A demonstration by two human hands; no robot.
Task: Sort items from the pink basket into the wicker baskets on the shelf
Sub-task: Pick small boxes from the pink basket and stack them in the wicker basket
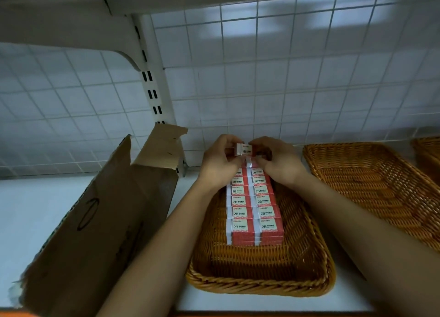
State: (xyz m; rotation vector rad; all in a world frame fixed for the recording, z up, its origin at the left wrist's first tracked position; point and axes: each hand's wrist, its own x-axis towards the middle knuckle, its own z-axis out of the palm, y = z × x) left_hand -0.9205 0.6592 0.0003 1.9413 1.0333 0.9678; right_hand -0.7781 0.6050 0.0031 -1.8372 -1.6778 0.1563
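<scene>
Left hand (219, 165), right hand (278, 165) pinch one eraser (244, 149) above two rows (254, 212).

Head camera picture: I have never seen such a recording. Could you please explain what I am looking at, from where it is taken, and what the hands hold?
There is no machine here: a person wears one camera on the head, so you look forward and down at their own arms. The left hand and the right hand together pinch one small red and white box marked 2B, at the far end of two rows of the same boxes. The rows lie in a wicker basket on a white shelf. Right of it stands another wicker basket, with nothing showing in it. Left of it stands a torn cardboard box.
</scene>
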